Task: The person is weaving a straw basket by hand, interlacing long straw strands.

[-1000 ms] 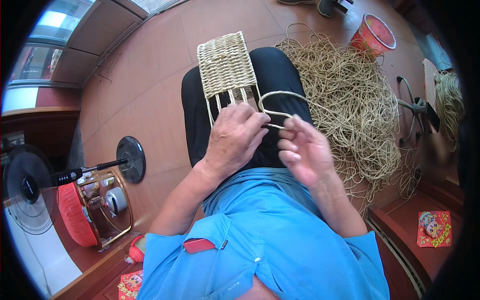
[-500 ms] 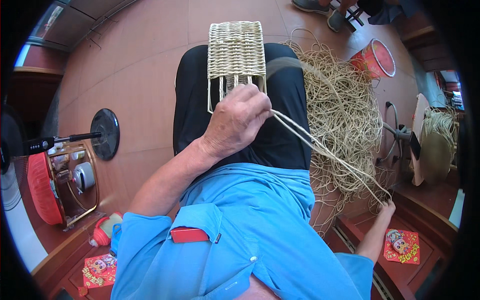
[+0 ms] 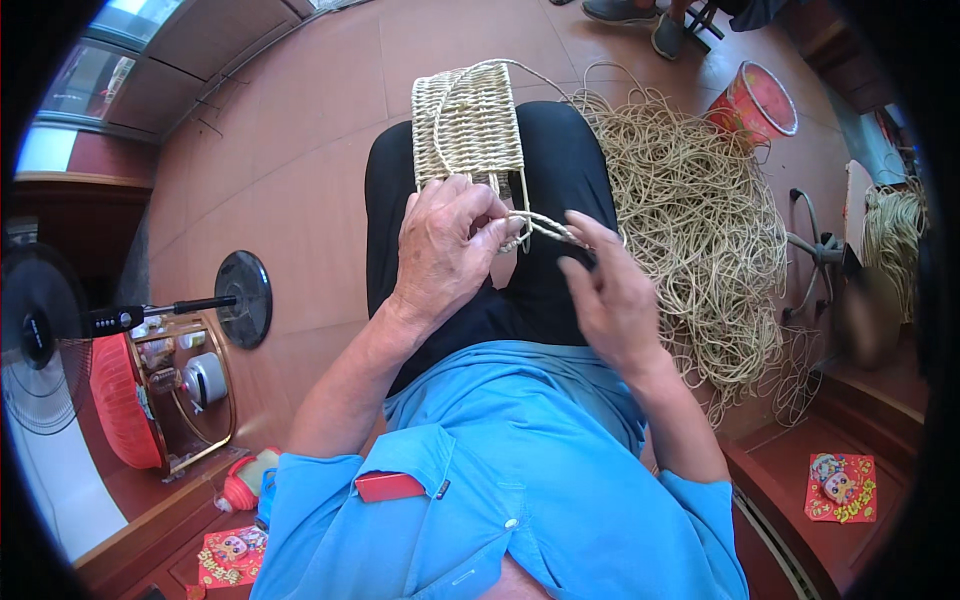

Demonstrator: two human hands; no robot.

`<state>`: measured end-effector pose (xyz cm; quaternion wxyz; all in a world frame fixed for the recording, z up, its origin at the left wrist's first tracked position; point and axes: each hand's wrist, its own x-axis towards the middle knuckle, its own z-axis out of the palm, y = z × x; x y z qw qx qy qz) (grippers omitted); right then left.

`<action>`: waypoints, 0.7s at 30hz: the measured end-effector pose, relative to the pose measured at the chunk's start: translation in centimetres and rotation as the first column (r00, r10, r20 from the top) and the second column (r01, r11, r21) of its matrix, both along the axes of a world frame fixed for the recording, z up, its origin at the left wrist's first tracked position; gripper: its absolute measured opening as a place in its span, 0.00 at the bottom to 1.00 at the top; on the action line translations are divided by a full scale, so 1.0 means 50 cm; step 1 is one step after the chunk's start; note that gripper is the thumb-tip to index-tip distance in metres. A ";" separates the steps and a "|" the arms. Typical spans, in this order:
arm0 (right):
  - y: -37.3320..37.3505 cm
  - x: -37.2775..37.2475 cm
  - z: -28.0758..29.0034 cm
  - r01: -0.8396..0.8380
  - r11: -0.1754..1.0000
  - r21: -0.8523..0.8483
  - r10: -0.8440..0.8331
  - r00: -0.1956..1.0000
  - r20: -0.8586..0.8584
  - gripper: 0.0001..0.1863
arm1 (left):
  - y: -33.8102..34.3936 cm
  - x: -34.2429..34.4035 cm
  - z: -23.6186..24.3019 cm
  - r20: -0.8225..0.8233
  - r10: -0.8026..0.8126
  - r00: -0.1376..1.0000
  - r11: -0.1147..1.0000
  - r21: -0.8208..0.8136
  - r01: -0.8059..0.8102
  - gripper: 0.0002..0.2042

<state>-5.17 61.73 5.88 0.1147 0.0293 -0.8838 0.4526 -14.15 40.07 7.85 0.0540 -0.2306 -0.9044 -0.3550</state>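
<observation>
A pale woven cord piece (image 3: pixel 465 120) lies across my thighs in black trousers (image 3: pixel 560 150), with bare vertical strands at its near end and a slack cord arching over its top. My left hand (image 3: pixel 445 245) is at that near end, its thumb and index finger pinched on the twisted cord (image 3: pixel 545 225); its lower fingers are partly hidden. Just to the right, my right hand (image 3: pixel 610 290) has thumb and index finger spread, the index fingertip at or beside the cord loop.
A big tangled pile of cord (image 3: pixel 700 250) spreads at right, near a red bucket (image 3: pixel 740 120), a wheeled chair base (image 3: pixel 820 255) and hanging cord (image 3: pixel 890 240). At left are a standing fan (image 3: pixel 40 335) and red-topped rack (image 3: pixel 120 400). Another person's shoes (image 3: pixel 665 35) show at top right.
My right hand swung far out to the lower right with doubled cord, then came back beside my left hand, its fingers now apart. The slack cord now arches over the woven piece.
</observation>
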 end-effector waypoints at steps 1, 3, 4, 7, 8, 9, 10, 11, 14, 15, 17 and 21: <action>-0.018 -0.016 -0.016 -0.017 1.000 0.005 0.017 1.000 -0.014 0.24 | 0.002 0.001 -0.001 -0.009 0.002 1.000 1.000 0.000 -0.002 0.09; -0.023 -0.027 -0.031 -0.013 1.000 -0.006 0.013 0.997 -0.071 0.20 | 0.007 -0.001 0.000 -0.021 0.002 1.000 1.000 0.002 -0.002 0.09; -0.018 -0.025 -0.031 -0.024 0.999 -0.029 0.023 1.000 -0.019 0.18 | 0.005 0.000 0.001 -0.021 0.002 1.000 1.000 -0.001 -0.002 0.09; 0.039 -0.011 -0.032 0.062 0.997 -0.054 -0.062 0.998 0.009 0.13 | 0.004 0.003 0.001 -0.020 0.007 1.000 1.000 0.002 -0.007 0.08; 0.087 0.003 -0.036 0.145 0.989 -0.033 -0.142 0.987 0.079 0.15 | 0.002 0.002 0.001 -0.022 0.009 1.000 1.000 0.001 -0.009 0.08; 0.164 0.019 -0.059 0.195 0.979 -0.057 -0.193 0.980 0.046 0.17 | 0.000 0.001 0.002 -0.020 0.022 1.000 1.000 0.010 -0.022 0.08; 0.250 0.036 -0.090 0.294 0.947 -0.127 -0.288 0.956 0.065 0.18 | -0.002 0.001 0.003 -0.009 0.015 1.000 1.000 -0.002 -0.015 0.08; 0.361 0.064 -0.119 0.333 0.942 0.033 -0.333 0.943 -0.005 0.17 | -0.001 0.000 0.003 0.003 0.001 1.000 1.000 -0.013 -0.001 0.08; 0.645 0.190 -0.143 0.515 0.729 0.450 -0.576 0.817 -0.002 0.08 | -0.001 -0.004 -0.002 -0.035 -0.007 0.999 1.000 -0.002 0.007 0.08; 0.756 0.257 -0.142 0.580 0.748 0.323 -0.620 0.784 0.025 0.06 | 0.000 -0.008 -0.004 -0.036 -0.007 0.999 1.000 0.015 0.007 0.08; 0.927 0.402 -0.119 0.654 0.441 0.615 -0.793 0.605 -0.075 0.09 | 0.003 -0.013 -0.010 -0.031 -0.043 0.999 0.997 0.063 0.045 0.08; 0.783 0.327 -0.110 0.518 0.650 0.556 -0.637 0.771 0.026 0.16 | 0.000 -0.004 -0.003 -0.031 -0.021 0.999 1.000 0.010 0.021 0.08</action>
